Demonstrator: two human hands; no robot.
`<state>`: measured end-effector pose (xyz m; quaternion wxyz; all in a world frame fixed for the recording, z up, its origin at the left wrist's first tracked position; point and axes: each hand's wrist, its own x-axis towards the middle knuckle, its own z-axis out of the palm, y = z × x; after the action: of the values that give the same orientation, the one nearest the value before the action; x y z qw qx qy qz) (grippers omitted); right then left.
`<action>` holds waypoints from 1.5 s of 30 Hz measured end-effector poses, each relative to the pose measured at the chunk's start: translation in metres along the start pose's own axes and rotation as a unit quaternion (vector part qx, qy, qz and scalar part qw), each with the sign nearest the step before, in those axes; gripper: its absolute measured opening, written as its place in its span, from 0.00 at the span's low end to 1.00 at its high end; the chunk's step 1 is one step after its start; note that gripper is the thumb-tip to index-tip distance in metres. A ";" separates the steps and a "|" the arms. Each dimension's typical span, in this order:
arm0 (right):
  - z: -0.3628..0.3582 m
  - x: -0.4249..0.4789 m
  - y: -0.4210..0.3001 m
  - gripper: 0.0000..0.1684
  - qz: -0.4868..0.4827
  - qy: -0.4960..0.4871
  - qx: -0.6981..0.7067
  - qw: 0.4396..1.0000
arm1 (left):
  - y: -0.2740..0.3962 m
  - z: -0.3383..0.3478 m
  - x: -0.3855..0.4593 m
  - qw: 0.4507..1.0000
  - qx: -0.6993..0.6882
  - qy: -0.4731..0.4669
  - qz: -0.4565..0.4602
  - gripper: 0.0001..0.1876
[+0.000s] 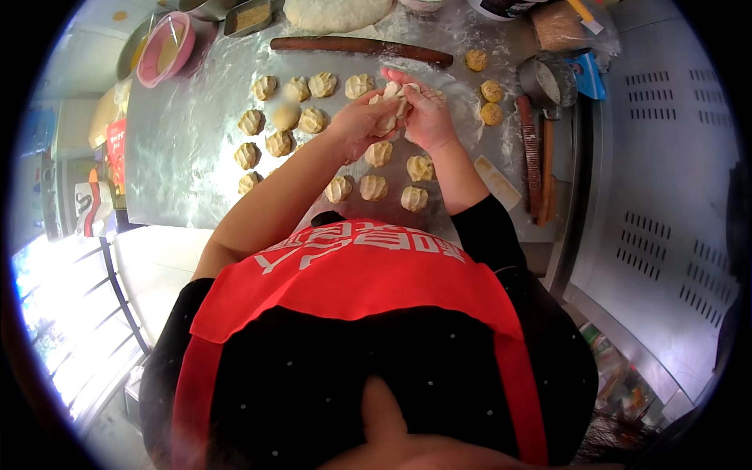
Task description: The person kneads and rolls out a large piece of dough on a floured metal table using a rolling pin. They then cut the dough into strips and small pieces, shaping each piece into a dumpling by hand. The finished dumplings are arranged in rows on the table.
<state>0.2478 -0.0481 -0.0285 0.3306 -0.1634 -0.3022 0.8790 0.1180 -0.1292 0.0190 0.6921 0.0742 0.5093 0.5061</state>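
Note:
Both my hands meet above the floured metal worktop (pixel 176 135). My left hand (pixel 367 120) and my right hand (pixel 427 114) are closed around one soft piece of pale dough (pixel 388 107), its folds showing between the fingers. Ridged dough pieces stand in loose rows about them, such as one at the back (pixel 359 86), one below my hands (pixel 378 153) and one near the front edge (pixel 414 199). Some are hidden under my left forearm. Beyond my hands lies a dark wooden rolling pin (pixel 361 48). Three yellow, crumb-coated balls (pixel 491 90) sit to the right.
A large dough mass (pixel 335 13) lies at the back. A pink plastic basin (pixel 188 44) stands back left. At right are a metal pot (pixel 526 76), a ridged wooden stick (pixel 529 158), a pale flat scraper-like piece (pixel 498 183) and a metal cabinet (pixel 652 158).

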 end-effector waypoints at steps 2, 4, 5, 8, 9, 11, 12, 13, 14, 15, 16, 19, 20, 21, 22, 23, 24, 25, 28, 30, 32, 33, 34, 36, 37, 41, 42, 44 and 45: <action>-0.018 0.007 -0.001 0.18 -0.117 0.041 -0.299 0.946 | -0.003 0.001 0.015 1.000 0.012 0.009 0.008 0.20; -0.028 0.019 -0.008 0.15 -0.105 0.091 -0.446 0.884 | -0.004 -0.006 0.043 0.992 0.101 0.054 0.051 0.21; -0.028 0.024 -0.015 0.13 -0.039 0.120 -0.452 0.883 | -0.004 -0.010 0.055 0.984 0.145 0.077 0.071 0.21; -0.058 0.052 -0.009 0.10 0.005 0.175 -0.478 0.861 | 0.001 -0.007 0.082 0.947 0.283 0.118 0.093 0.20; -0.068 0.062 -0.003 0.09 -0.003 0.180 -0.489 0.854 | 0.001 -0.013 0.093 0.930 0.333 0.126 0.090 0.20; -0.075 0.073 0.000 0.09 0.021 0.173 -0.580 0.796 | -0.004 -0.025 0.111 0.830 0.524 0.160 0.107 0.22; -0.080 0.077 0.002 0.09 0.033 0.170 -0.622 0.763 | -0.004 -0.025 0.112 0.781 0.592 0.151 0.131 0.23; -0.088 0.081 0.006 0.10 0.019 0.169 -0.628 0.759 | -0.005 -0.025 0.112 0.727 0.655 0.141 0.153 0.24; -0.098 0.084 0.013 0.10 0.004 0.167 -0.634 0.755 | -0.007 -0.022 0.111 0.716 0.649 0.148 0.209 0.25; -0.105 0.086 0.020 0.11 -0.008 0.162 -0.639 0.752 | -0.012 -0.020 0.109 0.704 0.641 0.158 0.262 0.25; -0.098 0.086 0.018 0.10 0.011 0.148 -0.660 0.737 | -0.017 -0.019 0.105 0.690 0.630 0.173 0.312 0.25; -0.080 0.081 0.001 0.09 0.047 0.131 -0.698 0.703 | -0.023 -0.001 0.103 0.644 0.713 0.141 0.239 0.18; -0.080 0.079 -0.001 0.10 0.048 0.144 -0.696 0.701 | -0.025 0.002 0.105 0.655 0.698 0.151 0.247 0.17; -0.086 0.078 -0.002 0.10 0.011 0.137 -0.710 0.690 | -0.025 0.006 0.108 0.662 0.686 0.159 0.257 0.16; -0.083 0.074 -0.005 0.10 0.011 0.153 -0.703 0.695 | -0.028 0.005 0.114 0.664 0.686 0.164 0.248 0.17; -0.094 0.076 0.003 0.07 -0.006 0.184 -0.679 0.710 | -0.030 0.002 0.120 0.667 0.685 0.168 0.239 0.17; -0.089 0.074 0.001 0.07 0.017 0.198 -0.660 0.725 | -0.034 0.003 0.124 0.669 0.675 0.185 0.251 0.12; -0.079 0.071 -0.006 0.06 0.038 0.212 -0.641 0.737 | -0.036 0.003 0.128 0.668 0.678 0.186 0.245 0.11; -0.063 0.066 -0.018 0.07 0.081 0.197 -0.632 0.745 | -0.036 0.003 0.132 0.657 0.689 0.184 0.244 0.07; -0.078 0.066 -0.022 0.09 0.102 0.198 -0.367 0.903 | -0.030 0.006 0.134 0.643 0.712 0.189 0.211 0.09; -0.090 0.065 -0.025 0.11 0.049 0.169 -0.139 0.975 | -0.026 0.009 0.132 0.648 0.709 0.193 0.201 0.10; -0.083 0.066 -0.035 0.12 -0.008 0.143 -0.059 0.988 | -0.026 0.007 0.129 0.661 0.694 0.196 0.206 0.11; -0.072 0.065 -0.050 0.13 -0.068 0.118 0.018 0.991 | -0.023 0.010 0.125 0.676 0.678 0.196 0.214 0.11; -0.034 0.053 -0.074 0.13 -0.100 0.152 -0.055 0.982 | -0.011 0.008 0.110 0.799 0.541 0.181 0.187 0.14; -0.017 0.044 -0.081 0.13 -0.121 0.170 -0.092 0.974 | 0.000 0.007 0.100 0.850 0.468 0.167 0.173 0.15; 0.033 0.010 -0.071 0.11 -0.152 0.096 -0.273 0.945 | 0.027 -0.003 0.042 0.995 -0.060 -0.058 0.054 0.21; 0.048 0.003 -0.064 0.10 -0.162 0.097 -0.363 0.913 | 0.032 -0.009 0.028 0.987 -0.099 -0.117 0.048 0.22; 0.069 -0.008 -0.053 0.09 -0.181 0.106 -0.531 0.821 | 0.041 -0.008 -0.002 0.954 -0.197 -0.224 0.035 0.21; 0.073 -0.010 -0.052 0.09 -0.234 0.055 -0.591 0.770 | 0.042 -0.010 -0.014 0.951 -0.216 -0.221 0.031 0.21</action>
<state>0.2446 -0.0547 0.0609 0.3799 -0.2991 -0.7725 0.4117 0.0845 -0.1237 0.0495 0.7710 0.0484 0.2194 0.5959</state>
